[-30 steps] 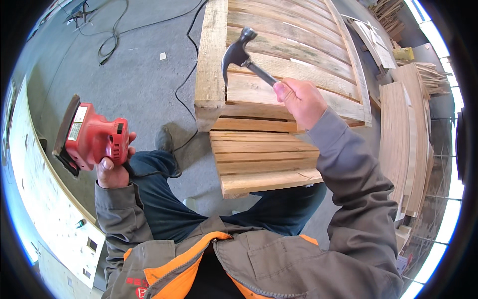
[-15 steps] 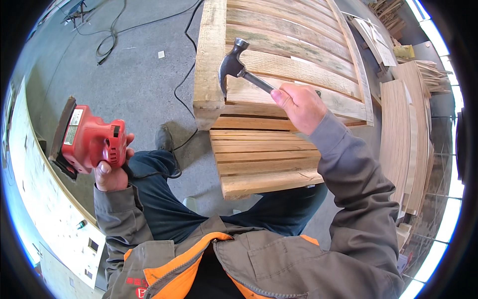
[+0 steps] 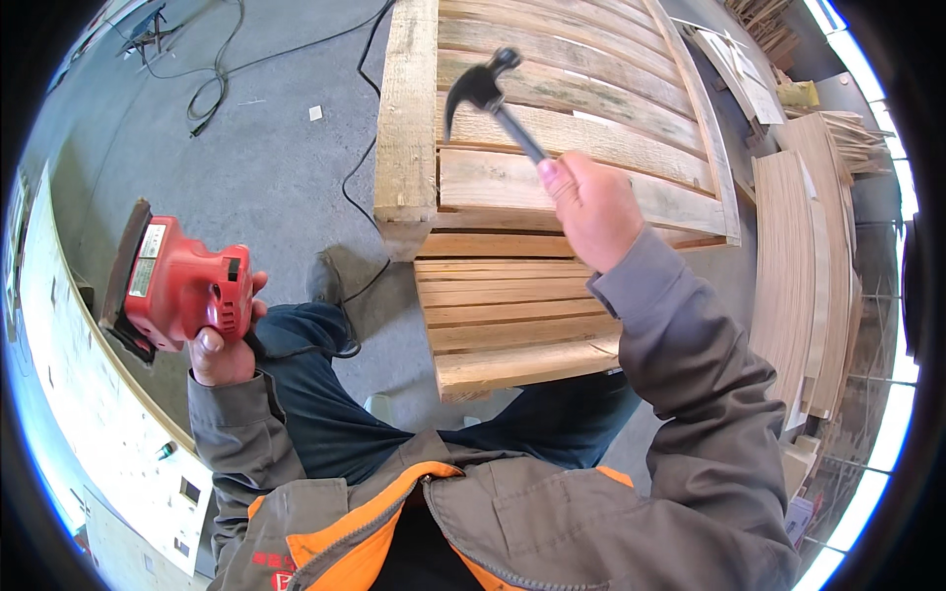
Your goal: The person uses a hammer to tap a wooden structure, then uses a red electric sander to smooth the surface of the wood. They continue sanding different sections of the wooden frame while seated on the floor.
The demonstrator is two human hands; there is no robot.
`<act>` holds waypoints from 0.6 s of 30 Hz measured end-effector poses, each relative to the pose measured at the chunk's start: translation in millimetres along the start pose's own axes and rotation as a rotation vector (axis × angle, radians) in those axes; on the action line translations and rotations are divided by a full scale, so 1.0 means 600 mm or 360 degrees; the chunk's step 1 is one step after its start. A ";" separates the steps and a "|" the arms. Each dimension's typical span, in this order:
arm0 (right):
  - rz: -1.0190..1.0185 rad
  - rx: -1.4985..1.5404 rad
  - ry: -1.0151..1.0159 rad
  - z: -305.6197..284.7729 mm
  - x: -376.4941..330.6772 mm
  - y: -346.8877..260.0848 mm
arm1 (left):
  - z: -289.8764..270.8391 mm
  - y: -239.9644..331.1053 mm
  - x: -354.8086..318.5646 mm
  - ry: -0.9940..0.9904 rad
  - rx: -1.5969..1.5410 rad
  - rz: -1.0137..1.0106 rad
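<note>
Change: against the pictures from a moment ago, the hammer (image 3: 490, 91) stands higher and further out over the slats, its head lifted clear of the wood; the arm is more stretched. The sander (image 3: 187, 286) sits in much the same place at the person's left side.
What that means: judging by the raised head, the hammer is cocked over the frame rather than resting on it, so a blow looks ready, not landed.
Right hand (image 3: 591, 207): clenched around the lower handle of the hammer, grey sleeve reaching up from the lower edge.
Left hand (image 3: 222, 350): wrapped around the sander's grip from below, holding it up off the floor (image 3: 256, 158).
Hammer: dark claw head, slim dark handle, tilted up to the left, above the wooden frame (image 3: 552, 128) near its left rail.
Wooden frame: pale rough slats set between thick side rails, lying flat; a smaller stack of planks (image 3: 512, 315) lies just below it, by the knees.
Sander: red body, flat dark pad turned toward the left.
Around: black cable (image 3: 360, 167) running over the grey floor, bent thin boards (image 3: 798, 286) piled at the right.
</note>
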State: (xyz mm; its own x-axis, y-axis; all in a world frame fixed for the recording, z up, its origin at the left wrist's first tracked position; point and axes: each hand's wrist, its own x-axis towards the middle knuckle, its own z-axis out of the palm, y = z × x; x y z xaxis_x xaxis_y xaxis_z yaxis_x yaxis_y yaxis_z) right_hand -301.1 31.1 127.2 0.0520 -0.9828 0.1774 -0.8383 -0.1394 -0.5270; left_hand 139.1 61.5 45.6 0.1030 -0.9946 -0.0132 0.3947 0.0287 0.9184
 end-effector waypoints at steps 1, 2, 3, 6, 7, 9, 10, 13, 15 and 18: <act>0.0108 0.0047 0.0038 -0.005 0.008 -0.008 | 0.000 0.001 -0.001 0.0013 -0.0001 0.0005; 0.0179 0.0145 0.0041 -0.014 0.013 -0.019 | 0.001 0.002 -0.002 0.0011 0.0009 -0.0001; 0.0095 0.0131 0.0027 -0.014 0.012 -0.019 | 0.003 0.002 -0.002 0.0006 0.0013 -0.0004; -0.0165 0.0013 -0.0031 -0.011 0.001 -0.008 | 0.002 0.002 -0.002 -0.0007 0.0035 -0.0001; -0.0255 -0.0077 -0.0059 -0.004 -0.005 0.003 | 0.001 0.002 -0.001 -0.0013 0.0043 0.0001; -0.0332 -0.0165 -0.0088 -0.001 -0.011 0.010 | -0.006 -0.002 0.001 -0.0070 0.0052 0.0013; -0.0319 -0.0163 -0.0089 -0.001 -0.011 0.010 | -0.010 -0.003 0.002 -0.0096 0.0058 0.0017; -0.0258 -0.0098 -0.0037 -0.007 -0.002 -0.003 | -0.018 -0.006 0.002 -0.0103 0.0038 0.0006; -0.0210 -0.0077 0.0007 -0.008 0.003 -0.005 | -0.019 -0.008 0.000 -0.0099 0.0030 0.0001; -0.0243 -0.0155 0.0032 -0.005 0.001 0.001 | -0.016 -0.006 -0.001 -0.0108 0.0043 0.0010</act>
State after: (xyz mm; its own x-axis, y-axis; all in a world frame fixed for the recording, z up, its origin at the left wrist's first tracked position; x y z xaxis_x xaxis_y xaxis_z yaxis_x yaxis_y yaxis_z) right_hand -303.2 30.9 129.5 0.1724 -0.9483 0.2664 -0.8703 -0.2733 -0.4098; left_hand 146.3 62.6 38.3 0.0429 -0.9989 0.0184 0.3695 0.0330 0.9286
